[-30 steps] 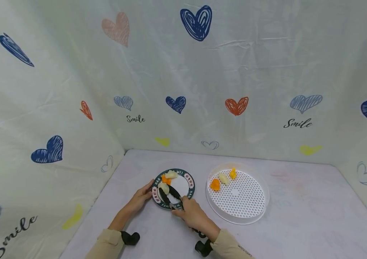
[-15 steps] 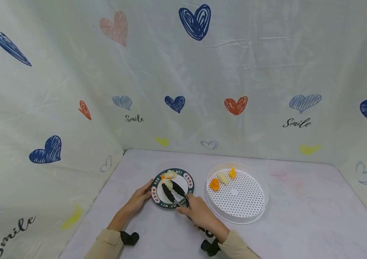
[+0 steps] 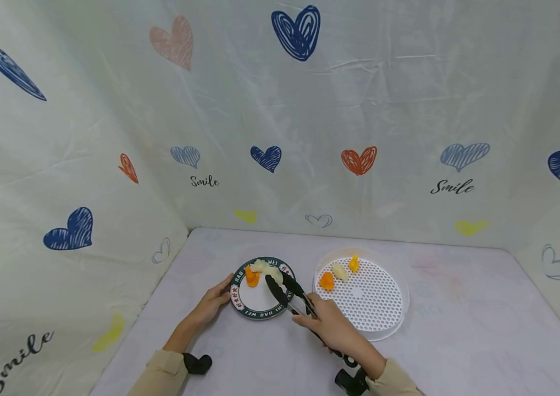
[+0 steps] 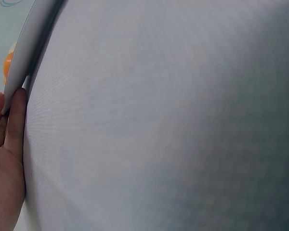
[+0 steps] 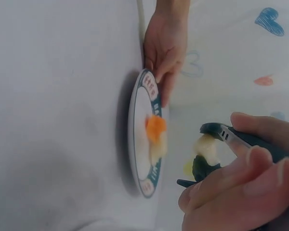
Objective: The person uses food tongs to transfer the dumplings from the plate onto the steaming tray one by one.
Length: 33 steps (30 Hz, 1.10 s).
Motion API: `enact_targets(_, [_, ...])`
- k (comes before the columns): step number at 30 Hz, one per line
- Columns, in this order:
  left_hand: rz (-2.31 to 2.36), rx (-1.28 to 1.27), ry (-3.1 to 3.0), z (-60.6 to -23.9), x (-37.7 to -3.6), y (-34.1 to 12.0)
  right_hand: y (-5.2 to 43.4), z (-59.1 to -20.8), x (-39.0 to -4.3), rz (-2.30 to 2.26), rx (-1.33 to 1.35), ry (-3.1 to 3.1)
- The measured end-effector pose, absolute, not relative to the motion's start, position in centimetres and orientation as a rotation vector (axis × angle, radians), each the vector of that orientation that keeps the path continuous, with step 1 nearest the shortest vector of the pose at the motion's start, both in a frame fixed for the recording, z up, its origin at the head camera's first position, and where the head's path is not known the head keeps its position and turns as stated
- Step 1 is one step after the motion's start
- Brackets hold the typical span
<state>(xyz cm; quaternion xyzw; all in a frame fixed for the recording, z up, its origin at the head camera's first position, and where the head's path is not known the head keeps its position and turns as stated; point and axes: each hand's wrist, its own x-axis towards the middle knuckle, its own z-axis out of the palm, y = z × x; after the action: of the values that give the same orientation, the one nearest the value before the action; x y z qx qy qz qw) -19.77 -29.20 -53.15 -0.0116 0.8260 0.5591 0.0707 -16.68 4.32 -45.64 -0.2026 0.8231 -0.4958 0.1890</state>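
Observation:
My left hand point(image 3: 214, 302) pinches the near-left rim of a round plate point(image 3: 256, 301) with a green patterned border. In the left wrist view, its thumb and fingers point(image 4: 18, 118) grip the plate's edge from either side. An orange piece point(image 3: 252, 277) and a pale piece point(image 3: 259, 265) lie on the plate. My right hand point(image 3: 331, 324) grips black-tipped tongs point(image 3: 275, 289). Between the tong tips is another pale, lumpy piece point(image 5: 207, 148), raised off the plate in the right wrist view; its kind is unclear.
Right of the plate stands a round white perforated tray point(image 3: 369, 300) with a clear rim. On it lie an orange piece point(image 3: 326, 281), a pale piece point(image 3: 341, 273) and a yellow-orange piece point(image 3: 354, 264). Heart-printed cloth walls point(image 3: 398, 110) border the table point(image 3: 467, 324) behind and at left.
My right hand has moved right with the tongs and the pale piece, from the plate's left part toward its right rim. My left hand keeps its hold on the plate.

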Motion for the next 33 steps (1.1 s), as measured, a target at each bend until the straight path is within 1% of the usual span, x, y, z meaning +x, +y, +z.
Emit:
enact_targets(16, [1.699,-0.055,2.464,-53.1,-19.7,-29.2,10.5,-44.7,-15.8,-1.361,-0.49,2.348])
enact_targets(23, [1.711,-0.005,2.477,-53.2,-20.1,-29.3,12.9,-45.0,-15.7,-1.335,-0.455,2.388])
enact_targets(33, [1.718,-0.027,2.46,-53.4,-20.0,-29.4,15.4,-45.5,-15.7,-1.273,-0.42,2.424])
